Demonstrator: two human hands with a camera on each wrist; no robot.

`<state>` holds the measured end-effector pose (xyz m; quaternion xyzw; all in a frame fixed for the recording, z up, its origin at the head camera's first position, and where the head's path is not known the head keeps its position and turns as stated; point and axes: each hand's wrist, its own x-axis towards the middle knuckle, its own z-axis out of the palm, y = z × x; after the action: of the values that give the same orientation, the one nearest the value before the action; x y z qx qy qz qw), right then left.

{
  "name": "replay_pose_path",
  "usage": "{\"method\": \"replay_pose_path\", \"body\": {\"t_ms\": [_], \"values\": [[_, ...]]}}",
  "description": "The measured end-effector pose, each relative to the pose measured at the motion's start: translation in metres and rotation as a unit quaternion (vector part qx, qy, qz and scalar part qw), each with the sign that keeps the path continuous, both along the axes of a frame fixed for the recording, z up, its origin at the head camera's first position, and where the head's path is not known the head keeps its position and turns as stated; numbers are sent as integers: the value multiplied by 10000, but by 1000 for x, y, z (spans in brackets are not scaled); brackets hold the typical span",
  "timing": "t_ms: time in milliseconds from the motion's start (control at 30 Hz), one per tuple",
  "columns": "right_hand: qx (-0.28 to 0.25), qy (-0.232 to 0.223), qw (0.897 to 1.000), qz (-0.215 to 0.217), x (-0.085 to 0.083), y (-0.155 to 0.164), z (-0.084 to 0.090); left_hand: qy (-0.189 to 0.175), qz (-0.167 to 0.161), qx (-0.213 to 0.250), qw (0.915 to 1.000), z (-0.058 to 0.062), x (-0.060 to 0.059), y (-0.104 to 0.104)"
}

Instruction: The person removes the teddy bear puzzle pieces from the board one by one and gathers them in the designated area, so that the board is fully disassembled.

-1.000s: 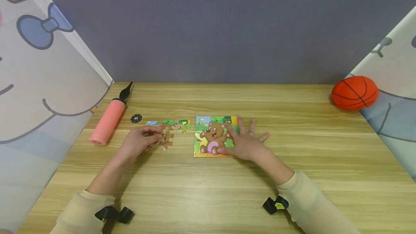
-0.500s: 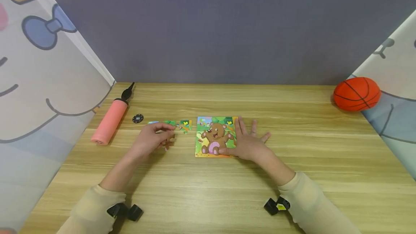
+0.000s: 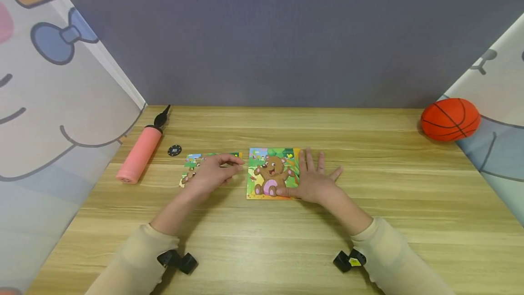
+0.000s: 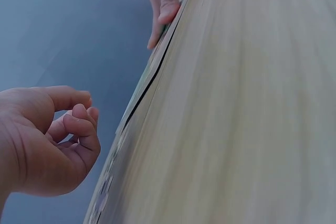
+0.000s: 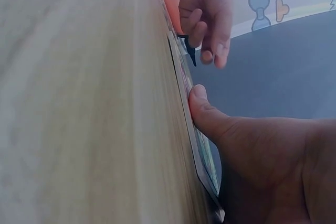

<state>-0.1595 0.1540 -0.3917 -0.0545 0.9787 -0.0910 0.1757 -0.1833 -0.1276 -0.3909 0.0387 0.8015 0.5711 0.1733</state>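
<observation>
Loosely bent, my left hand (image 3: 213,172) hovers over several jigsaw puzzle pieces (image 3: 188,179) on the left, partly covering them. In the left wrist view this hand (image 4: 52,135) is raised off the table, and no object shows between its fingertips. Just to its right lies a square bear puzzle (image 3: 270,172), with a brown bear on a green scene. My right hand (image 3: 317,181) rests with spread fingers on the right side of that puzzle. Its thumb (image 5: 202,108) presses the puzzle's surface in the right wrist view.
A pink hand pump (image 3: 141,154) with a black nozzle lies at the left. Beside it is a black round chip (image 3: 174,150). An orange-red ball (image 3: 450,119) sits at the back right corner. A dark grey wall (image 3: 286,35) bounds the table (image 3: 262,249) at the back.
My left hand has moved right across the loose pieces toward the bear puzzle, uncovering those on the left. The right hand stays on the puzzle.
</observation>
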Motion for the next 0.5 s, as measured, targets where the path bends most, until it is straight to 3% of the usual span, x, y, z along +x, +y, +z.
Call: {"method": "replay_pose_path", "body": {"t_ms": [500], "values": [[-149, -233, 9994, -205, 0, 0, -2, -117, -632, 422, 9970, -7, -3, 38]]}}
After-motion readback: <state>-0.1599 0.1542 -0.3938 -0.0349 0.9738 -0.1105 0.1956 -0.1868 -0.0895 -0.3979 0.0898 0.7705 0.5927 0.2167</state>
